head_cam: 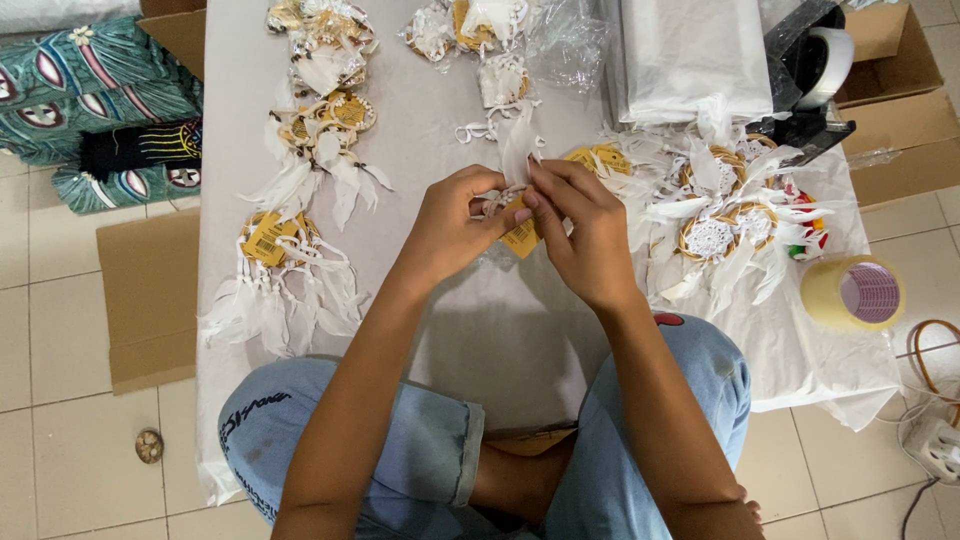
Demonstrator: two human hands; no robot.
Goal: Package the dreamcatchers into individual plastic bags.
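Both hands are pinching one small dreamcatcher [508, 205] over the white sheet [500, 330]: left hand [455, 225] closing fingertips on its left edge, right hand [585, 235] gripping the yellow tag [522, 238] side, feathers sticking up between them.

One camera, worn on the person's head, is looking almost straight down from close above. It is facing the white sheet [480, 330] spread on the tiled floor [60, 440], with the person's crossed legs filling the lower edge. No second view is sharing the scene.

Matt paper tag [521, 237], soft white feathers [517, 150]
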